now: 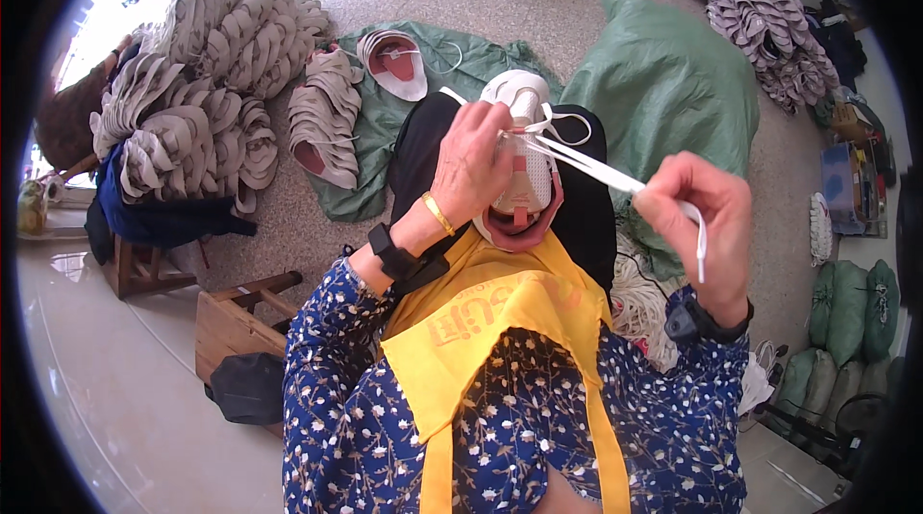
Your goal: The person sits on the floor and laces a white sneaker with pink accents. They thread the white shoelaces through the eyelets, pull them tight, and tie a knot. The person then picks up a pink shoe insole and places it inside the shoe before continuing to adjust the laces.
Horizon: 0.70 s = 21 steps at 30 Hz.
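Observation:
A white and pink shoe [524, 189] rests in my lap, its toe pointing away from me and its pink-lined opening toward me. White shoelace [601, 171] runs from the shoe's upper out to the right, drawn straight. My right hand [700, 216] pinches it between thumb and fingers, with the tipped end hanging below. My left hand [471, 156] is closed at the left side of the shoe's lacing, and a bit of white lace shows beyond its knuckles. What exactly its fingertips grip is partly hidden. A loose loop of lace curls over the upper between the hands.
Stacked grey shoe uppers [207, 81] fill the far left, with a row of them [325, 120] and a single upper [394, 62] on a green sheet [336, 197]. A full green sack [663, 81] stands right. White laces [639, 307] lie by my right thigh; a wooden stool [226, 331] is left.

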### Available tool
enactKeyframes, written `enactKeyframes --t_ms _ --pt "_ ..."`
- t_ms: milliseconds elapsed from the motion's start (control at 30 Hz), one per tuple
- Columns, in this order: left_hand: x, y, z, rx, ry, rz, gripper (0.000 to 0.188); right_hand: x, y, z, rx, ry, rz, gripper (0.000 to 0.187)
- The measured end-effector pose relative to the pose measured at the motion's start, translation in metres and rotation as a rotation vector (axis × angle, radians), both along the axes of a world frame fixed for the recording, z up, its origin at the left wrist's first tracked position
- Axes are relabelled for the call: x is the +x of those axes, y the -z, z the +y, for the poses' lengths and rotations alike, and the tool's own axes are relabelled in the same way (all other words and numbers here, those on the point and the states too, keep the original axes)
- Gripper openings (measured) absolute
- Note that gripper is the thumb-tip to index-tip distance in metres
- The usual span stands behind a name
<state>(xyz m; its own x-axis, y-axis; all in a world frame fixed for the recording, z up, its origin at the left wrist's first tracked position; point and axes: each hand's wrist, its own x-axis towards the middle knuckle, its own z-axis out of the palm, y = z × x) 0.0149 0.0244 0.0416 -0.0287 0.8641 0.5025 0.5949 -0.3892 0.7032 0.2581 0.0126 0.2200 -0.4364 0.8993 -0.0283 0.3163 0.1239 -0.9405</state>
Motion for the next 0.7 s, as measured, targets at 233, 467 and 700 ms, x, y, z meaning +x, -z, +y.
enactKeyframes --t_ms 233,467,700 --pt "0.013 -0.073 -0.019 -0.039 0.238 -0.272 0.013 -0.015 0.01 0.036 -0.11 -0.01 0.166 0.014" --pt "0.01 -0.09 -0.015 -0.283 0.317 -0.701 0.008 -0.019 0.046 0.06 -0.301 -0.038 0.499 0.022" --pt "0.015 -0.085 -0.016 -0.391 0.36 -0.841 0.016 -0.033 0.08 0.063 -0.26 0.02 0.456 0.019"
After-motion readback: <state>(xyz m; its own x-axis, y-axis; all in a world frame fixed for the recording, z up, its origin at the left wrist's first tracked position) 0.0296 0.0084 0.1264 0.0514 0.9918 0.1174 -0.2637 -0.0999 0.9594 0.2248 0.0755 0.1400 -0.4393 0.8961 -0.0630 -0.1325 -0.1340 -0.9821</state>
